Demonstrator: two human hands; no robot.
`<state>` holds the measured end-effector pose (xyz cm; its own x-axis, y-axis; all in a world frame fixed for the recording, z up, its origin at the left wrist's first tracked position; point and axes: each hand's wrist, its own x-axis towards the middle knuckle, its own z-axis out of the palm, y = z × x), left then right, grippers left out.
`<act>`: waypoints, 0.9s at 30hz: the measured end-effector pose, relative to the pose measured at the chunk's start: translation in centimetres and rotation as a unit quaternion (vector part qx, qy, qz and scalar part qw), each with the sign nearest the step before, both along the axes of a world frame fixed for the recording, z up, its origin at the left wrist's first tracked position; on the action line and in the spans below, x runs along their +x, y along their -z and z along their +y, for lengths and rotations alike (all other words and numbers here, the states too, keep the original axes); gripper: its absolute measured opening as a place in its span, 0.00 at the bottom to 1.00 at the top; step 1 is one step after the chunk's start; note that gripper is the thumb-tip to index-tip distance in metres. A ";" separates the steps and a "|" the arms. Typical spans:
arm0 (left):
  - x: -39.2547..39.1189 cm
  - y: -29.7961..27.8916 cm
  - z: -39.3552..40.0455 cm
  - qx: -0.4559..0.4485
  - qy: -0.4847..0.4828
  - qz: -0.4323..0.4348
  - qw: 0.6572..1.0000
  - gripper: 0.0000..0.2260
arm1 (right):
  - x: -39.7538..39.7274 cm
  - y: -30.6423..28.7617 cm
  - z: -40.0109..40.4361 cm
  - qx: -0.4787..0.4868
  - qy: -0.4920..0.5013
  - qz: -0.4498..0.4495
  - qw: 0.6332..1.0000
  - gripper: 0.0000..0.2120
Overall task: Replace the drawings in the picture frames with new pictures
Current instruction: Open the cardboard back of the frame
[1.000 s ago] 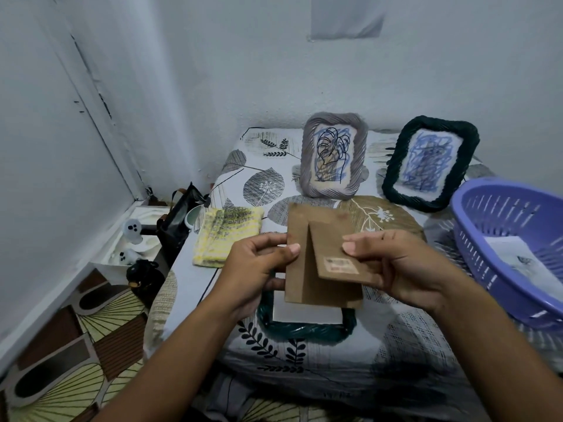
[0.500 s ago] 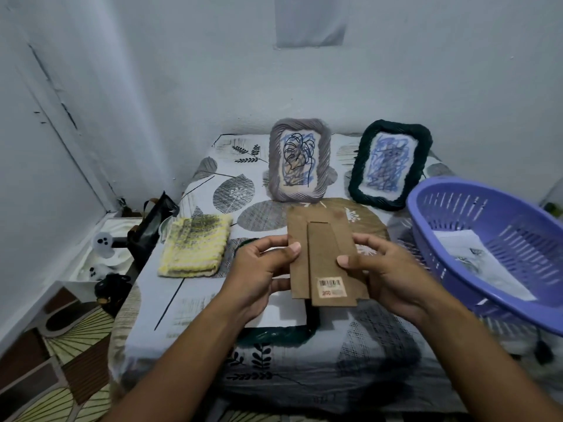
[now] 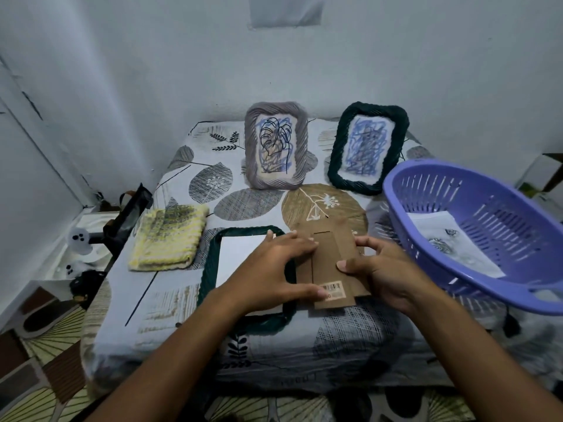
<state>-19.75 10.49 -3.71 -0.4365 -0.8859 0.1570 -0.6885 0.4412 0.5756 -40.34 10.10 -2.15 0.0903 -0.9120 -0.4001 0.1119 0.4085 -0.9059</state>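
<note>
A brown cardboard frame backing [image 3: 330,266] with a stand flap and a barcode sticker lies low over the bedspread. My left hand [image 3: 274,269] grips its left edge and my right hand [image 3: 384,272] grips its right edge. Just left of it a dark green frame [image 3: 210,269] lies face down, with white paper [image 3: 237,254] showing inside. Two frames stand at the back: a grey one [image 3: 275,144] with a leaf drawing over scribble, and a dark green one [image 3: 368,147] with blue scribble.
A purple plastic basket [image 3: 475,239] at the right holds printed sheets [image 3: 451,239]. A folded yellow cloth [image 3: 170,236] lies at the left. The patterned bedspread [image 3: 182,309] covers the surface. White walls stand close behind and left; clutter sits on the floor at the left.
Both hands have lowered the cardboard backing from mid-air down toward the bedspread, right of the face-down green frame. The camera view has shifted, so the frame's white paper now shows.
</note>
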 end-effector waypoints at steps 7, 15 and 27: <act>-1.3 0.1 -0.9 0.003 0.049 -0.114 0.992 0.42 | -0.4 1.1 -0.5 -0.001 0.002 0.065 0.998 0.25; -1.7 0.2 -1.5 0.020 0.052 -0.172 0.984 0.43 | -0.6 1.7 -1.1 -0.015 -0.007 0.135 0.991 0.27; -1.7 0.3 -1.8 0.043 0.048 -0.192 0.979 0.44 | -0.5 1.2 -1.2 -0.099 -0.075 0.390 0.912 0.10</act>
